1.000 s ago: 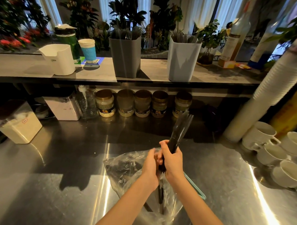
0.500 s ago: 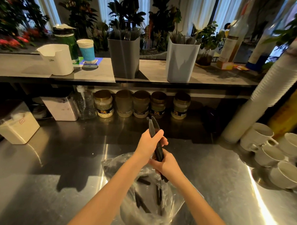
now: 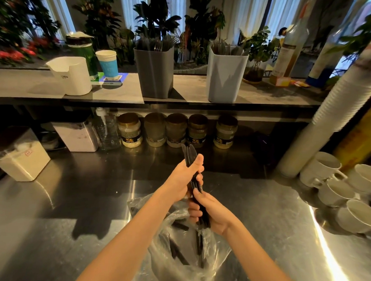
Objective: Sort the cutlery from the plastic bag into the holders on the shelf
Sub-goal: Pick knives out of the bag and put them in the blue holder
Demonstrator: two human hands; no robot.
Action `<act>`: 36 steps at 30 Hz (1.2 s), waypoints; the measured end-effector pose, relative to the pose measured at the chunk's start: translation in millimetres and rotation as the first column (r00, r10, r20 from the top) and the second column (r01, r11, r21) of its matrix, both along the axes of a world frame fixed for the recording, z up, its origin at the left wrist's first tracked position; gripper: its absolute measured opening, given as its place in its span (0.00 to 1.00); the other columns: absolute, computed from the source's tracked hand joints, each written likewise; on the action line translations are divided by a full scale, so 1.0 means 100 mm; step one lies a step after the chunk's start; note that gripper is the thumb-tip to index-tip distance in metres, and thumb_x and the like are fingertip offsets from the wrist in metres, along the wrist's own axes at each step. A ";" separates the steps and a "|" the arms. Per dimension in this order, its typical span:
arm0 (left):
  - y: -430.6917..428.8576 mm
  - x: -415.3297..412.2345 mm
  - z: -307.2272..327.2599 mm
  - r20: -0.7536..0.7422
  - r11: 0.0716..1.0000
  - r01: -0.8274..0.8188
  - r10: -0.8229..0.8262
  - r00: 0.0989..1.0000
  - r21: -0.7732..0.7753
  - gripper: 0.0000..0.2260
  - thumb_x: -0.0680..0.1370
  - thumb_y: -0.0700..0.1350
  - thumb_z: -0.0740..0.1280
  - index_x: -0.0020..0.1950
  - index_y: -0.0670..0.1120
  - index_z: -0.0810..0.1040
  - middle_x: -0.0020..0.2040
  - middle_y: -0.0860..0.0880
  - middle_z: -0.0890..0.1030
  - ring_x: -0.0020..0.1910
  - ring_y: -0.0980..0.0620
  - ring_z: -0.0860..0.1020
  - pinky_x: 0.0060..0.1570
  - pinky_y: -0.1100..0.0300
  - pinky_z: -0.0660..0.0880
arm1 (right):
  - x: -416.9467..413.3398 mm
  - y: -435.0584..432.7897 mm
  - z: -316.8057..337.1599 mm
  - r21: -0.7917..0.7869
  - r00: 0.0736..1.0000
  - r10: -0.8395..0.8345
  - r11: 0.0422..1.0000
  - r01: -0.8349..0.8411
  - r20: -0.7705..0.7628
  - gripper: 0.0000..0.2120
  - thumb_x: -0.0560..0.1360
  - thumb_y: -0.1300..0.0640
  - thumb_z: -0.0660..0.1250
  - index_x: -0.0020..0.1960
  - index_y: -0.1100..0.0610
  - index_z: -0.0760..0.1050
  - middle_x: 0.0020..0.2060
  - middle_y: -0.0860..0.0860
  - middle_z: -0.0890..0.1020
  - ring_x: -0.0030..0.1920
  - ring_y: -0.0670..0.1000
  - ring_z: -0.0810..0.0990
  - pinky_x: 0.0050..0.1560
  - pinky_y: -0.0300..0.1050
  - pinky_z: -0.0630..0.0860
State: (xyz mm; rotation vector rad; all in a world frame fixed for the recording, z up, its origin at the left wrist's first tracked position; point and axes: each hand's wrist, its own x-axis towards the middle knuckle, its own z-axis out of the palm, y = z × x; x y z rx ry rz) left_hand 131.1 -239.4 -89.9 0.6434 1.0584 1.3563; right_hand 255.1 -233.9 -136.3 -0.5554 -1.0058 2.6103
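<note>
Clear, crumpled plastic bag [image 3: 181, 265] nearest, slumped open on the brushed stainless-steel counter [image 3: 71, 209], with a few loose black plastic cutlery pieces [image 3: 176, 251] lying inside. Just above the bag's mouth, right hand [image 3: 212, 213]: fingers curled tightly round the lower end of a bundle of long black plastic cutlery [image 3: 190, 154], thumb laid along its near side. Directly beyond and touching that same bundle, left hand [image 3: 182, 178]: fingers wrapped round the upper part, thumb stretched upward and pressed against the stems. Bundle held nearly upright, pointed tips poking out above the left thumb; which kind of cutlery, cannot tell. Both bare forearms reaching in from the lower edge and converging over the bag. Farther off, against the back of the counter, a row of five lidded glass jars [image 3: 176, 130]. Above them, on the long grey shelf [image 3: 193, 88], a tall dark grey square holder [image 3: 153, 75] and, well apart to its right, a pale grey square holder [image 3: 225, 78], each already showing cutlery tops.
</note>
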 end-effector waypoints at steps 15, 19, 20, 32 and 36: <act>0.14 0.02 0.17 -0.153 0.995 -0.096 0.090 0.984 -0.033 0.02 0.80 0.39 0.59 0.50 0.41 0.68 0.35 0.45 0.75 0.30 0.52 0.79 0.34 0.61 0.78 | -0.02 -0.01 0.15 0.326 0.954 -0.270 0.921 0.215 0.133 0.08 0.78 0.56 0.61 0.51 0.61 0.68 0.28 0.51 0.74 0.23 0.46 0.69 0.24 0.36 0.69; 0.16 -0.02 0.21 -0.260 0.999 -0.040 0.035 0.965 -0.015 0.04 0.81 0.42 0.60 0.49 0.43 0.72 0.36 0.48 0.81 0.39 0.52 0.82 0.48 0.56 0.78 | -0.05 0.00 0.18 0.488 0.914 -0.343 0.849 0.201 0.219 0.07 0.81 0.55 0.57 0.47 0.58 0.68 0.27 0.47 0.67 0.24 0.44 0.61 0.24 0.36 0.60; 0.17 -0.04 0.25 -0.330 1.000 -0.003 -0.004 0.944 -0.018 0.03 0.81 0.43 0.61 0.49 0.45 0.73 0.38 0.49 0.82 0.43 0.52 0.81 0.53 0.54 0.76 | -0.06 0.01 0.20 0.517 0.902 -0.365 0.831 0.205 0.230 0.07 0.81 0.55 0.58 0.47 0.58 0.68 0.26 0.46 0.66 0.24 0.44 0.60 0.24 0.37 0.59; 0.50 -0.26 0.93 -0.410 0.988 0.120 -0.149 0.900 -0.095 0.13 0.78 0.49 0.66 0.56 0.42 0.79 0.30 0.50 0.69 0.20 0.58 0.63 0.20 0.71 0.61 | -0.12 0.64 0.81 0.609 0.917 -0.341 0.778 0.153 0.206 0.11 0.81 0.51 0.57 0.44 0.57 0.67 0.24 0.46 0.65 0.22 0.44 0.59 0.22 0.37 0.57; 0.60 -0.35 1.13 -0.144 0.968 0.251 -0.250 0.957 -0.017 0.08 0.78 0.43 0.65 0.53 0.42 0.80 0.38 0.49 0.76 0.27 0.58 0.70 0.26 0.72 0.71 | -0.06 0.82 1.03 0.652 0.941 -0.286 0.751 0.103 0.180 0.11 0.80 0.53 0.58 0.42 0.58 0.67 0.25 0.47 0.67 0.23 0.45 0.62 0.23 0.36 0.60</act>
